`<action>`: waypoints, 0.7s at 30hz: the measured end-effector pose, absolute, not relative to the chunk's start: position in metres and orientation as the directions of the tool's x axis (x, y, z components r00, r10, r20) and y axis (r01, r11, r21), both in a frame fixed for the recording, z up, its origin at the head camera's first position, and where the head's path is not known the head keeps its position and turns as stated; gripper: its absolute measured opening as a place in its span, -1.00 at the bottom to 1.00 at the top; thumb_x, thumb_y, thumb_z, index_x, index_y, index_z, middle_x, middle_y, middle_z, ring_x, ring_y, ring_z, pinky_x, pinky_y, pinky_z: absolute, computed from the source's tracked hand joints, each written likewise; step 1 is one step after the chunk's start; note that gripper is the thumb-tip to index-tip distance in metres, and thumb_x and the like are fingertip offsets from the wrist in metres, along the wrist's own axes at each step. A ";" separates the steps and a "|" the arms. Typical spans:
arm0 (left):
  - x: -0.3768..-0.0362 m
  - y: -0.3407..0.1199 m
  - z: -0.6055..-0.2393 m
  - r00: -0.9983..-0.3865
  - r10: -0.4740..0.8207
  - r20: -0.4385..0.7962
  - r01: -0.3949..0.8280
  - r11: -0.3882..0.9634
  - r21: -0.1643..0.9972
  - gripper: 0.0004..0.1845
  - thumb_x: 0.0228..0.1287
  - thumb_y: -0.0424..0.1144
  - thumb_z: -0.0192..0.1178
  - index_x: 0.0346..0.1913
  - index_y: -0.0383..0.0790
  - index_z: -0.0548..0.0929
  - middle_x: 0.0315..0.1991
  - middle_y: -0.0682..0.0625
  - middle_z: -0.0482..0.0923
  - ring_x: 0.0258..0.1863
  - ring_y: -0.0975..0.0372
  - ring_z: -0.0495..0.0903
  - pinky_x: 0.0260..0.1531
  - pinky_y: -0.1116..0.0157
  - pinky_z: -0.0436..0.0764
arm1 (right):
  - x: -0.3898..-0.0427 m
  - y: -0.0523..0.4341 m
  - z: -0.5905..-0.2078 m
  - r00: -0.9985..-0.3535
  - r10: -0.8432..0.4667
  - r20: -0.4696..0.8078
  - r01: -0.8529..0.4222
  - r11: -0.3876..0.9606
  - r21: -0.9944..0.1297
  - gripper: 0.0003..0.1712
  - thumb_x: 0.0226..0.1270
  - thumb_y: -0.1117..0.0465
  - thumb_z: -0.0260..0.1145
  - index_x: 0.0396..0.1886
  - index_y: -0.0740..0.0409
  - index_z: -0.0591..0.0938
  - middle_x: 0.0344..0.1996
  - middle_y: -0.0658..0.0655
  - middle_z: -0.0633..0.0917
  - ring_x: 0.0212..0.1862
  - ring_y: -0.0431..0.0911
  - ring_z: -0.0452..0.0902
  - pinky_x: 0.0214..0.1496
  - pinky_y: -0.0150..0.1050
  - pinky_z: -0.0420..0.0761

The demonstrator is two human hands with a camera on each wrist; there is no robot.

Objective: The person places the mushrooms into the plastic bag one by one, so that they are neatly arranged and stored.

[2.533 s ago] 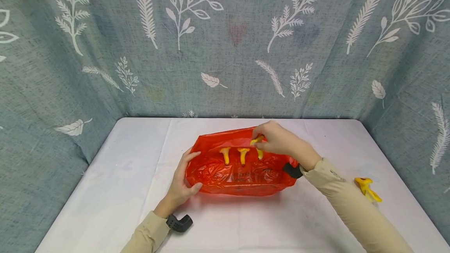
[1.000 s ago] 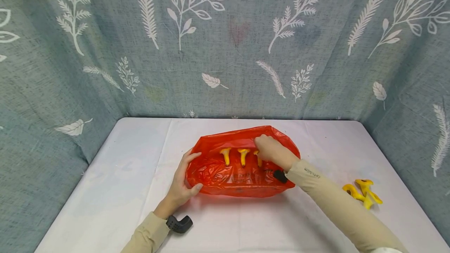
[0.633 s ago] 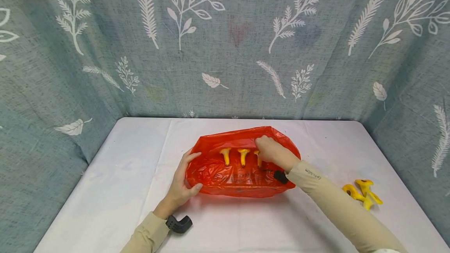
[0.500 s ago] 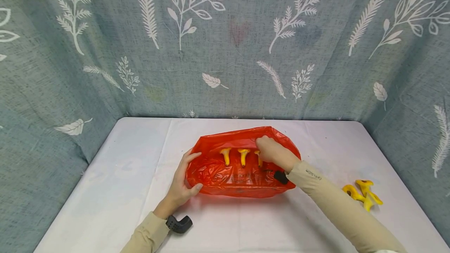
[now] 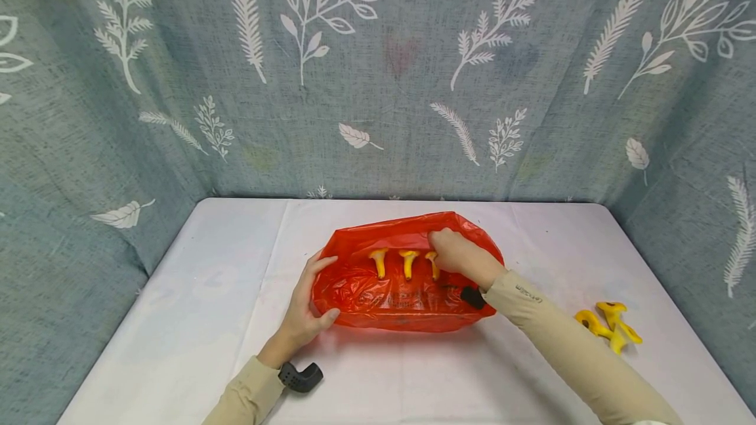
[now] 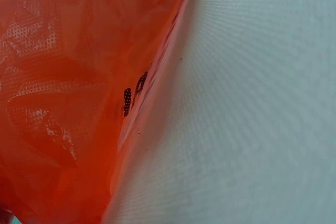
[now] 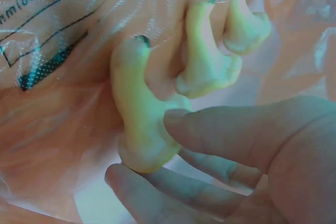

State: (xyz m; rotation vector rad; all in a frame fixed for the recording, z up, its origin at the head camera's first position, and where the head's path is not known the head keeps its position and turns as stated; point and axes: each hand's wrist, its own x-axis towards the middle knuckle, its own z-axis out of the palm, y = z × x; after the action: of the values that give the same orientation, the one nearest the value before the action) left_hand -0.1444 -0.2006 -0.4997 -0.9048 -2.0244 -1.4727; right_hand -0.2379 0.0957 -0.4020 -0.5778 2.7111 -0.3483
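A crinkled, translucent red-orange plastic bag (image 5: 407,294) lies open on its side in the middle of the white cloth-covered table (image 5: 195,307), its mouth facing the person and dark printed lettering on its lower wall. At its left end, the left hand (image 5: 304,310) grips the bag's edge, thumb curled onto the near rim and fingers laid up along the outer side; the left wrist view shows only the red film against the white cloth.

Inside the bag, three small yellow funnel-capped toy mushrooms stand in a row along the back wall, stems pointing down: the left mushroom (image 5: 378,261), the middle mushroom (image 5: 408,262), and just beside it the right mushroom (image 5: 433,264). The right hand (image 5: 463,256) reaches in through the bag's right end, and in the right wrist view its thumb and fingers (image 7: 210,135) pinch the cap of the right mushroom, whose stem tip rests against the plastic. The right forearm crosses the bag's right rim.

Well apart, near the table's right edge, a small heap of similar yellow mushrooms (image 5: 608,326) lies on the cloth.
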 end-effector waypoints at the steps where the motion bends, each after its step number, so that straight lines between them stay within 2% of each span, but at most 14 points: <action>1: -0.144 -0.201 -0.500 -0.670 0.232 0.705 0.742 0.206 0.638 -0.16 0.00 -0.07 0.33 0.33 -0.45 0.34 0.37 -0.34 0.25 0.37 -0.02 0.27 0.37 0.25 0.22 | -0.237 0.096 -0.401 -0.854 -0.436 -0.284 -0.351 0.886 -0.303 -0.90 0.26 0.44 0.31 -0.25 0.28 0.57 -0.44 0.12 0.59 -0.44 -0.06 0.50 -0.40 -0.32 0.51; 3: -0.145 -0.201 -0.500 -0.672 0.232 0.703 0.741 0.209 0.639 -0.16 0.01 -0.06 0.33 0.33 -0.45 0.34 0.38 -0.33 0.25 0.38 -0.02 0.27 0.37 0.25 0.22 | -0.235 0.097 -0.397 -0.847 -0.447 -0.288 -0.364 0.882 -0.299 -0.91 0.28 0.42 0.31 -0.26 0.28 0.57 -0.47 0.12 0.57 -0.44 -0.05 0.48 -0.41 -0.31 0.46; 13: -0.144 -0.201 -0.501 -0.668 0.228 0.708 0.744 0.200 0.638 -0.16 0.05 -0.02 0.33 0.33 -0.44 0.34 0.37 -0.37 0.24 0.37 0.02 0.28 0.34 0.28 0.28 | -0.224 0.100 -0.378 -0.832 -0.495 -0.251 -0.417 0.856 -0.304 -0.79 0.28 0.38 0.32 -0.10 0.32 0.57 -0.35 0.16 0.64 -0.39 -0.07 0.55 -0.28 -0.23 0.63; 21: -0.144 -0.201 -0.500 -0.673 0.227 0.704 0.740 0.210 0.639 -0.15 0.02 -0.04 0.33 0.33 -0.46 0.34 0.37 -0.35 0.25 0.37 0.02 0.28 0.35 0.27 0.26 | -0.212 0.107 -0.358 -0.821 -0.549 -0.155 -0.470 0.805 -0.360 -0.81 0.29 0.40 0.28 -0.11 0.33 0.61 -0.35 0.15 0.68 -0.39 -0.09 0.46 -0.32 -0.27 0.50</action>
State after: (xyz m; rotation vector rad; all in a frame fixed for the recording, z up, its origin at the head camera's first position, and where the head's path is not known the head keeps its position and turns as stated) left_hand -0.1442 -0.2008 -0.5004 -0.8946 -2.0273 -1.4711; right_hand -0.2125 0.1072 -0.3582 -0.7879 2.7411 -0.4510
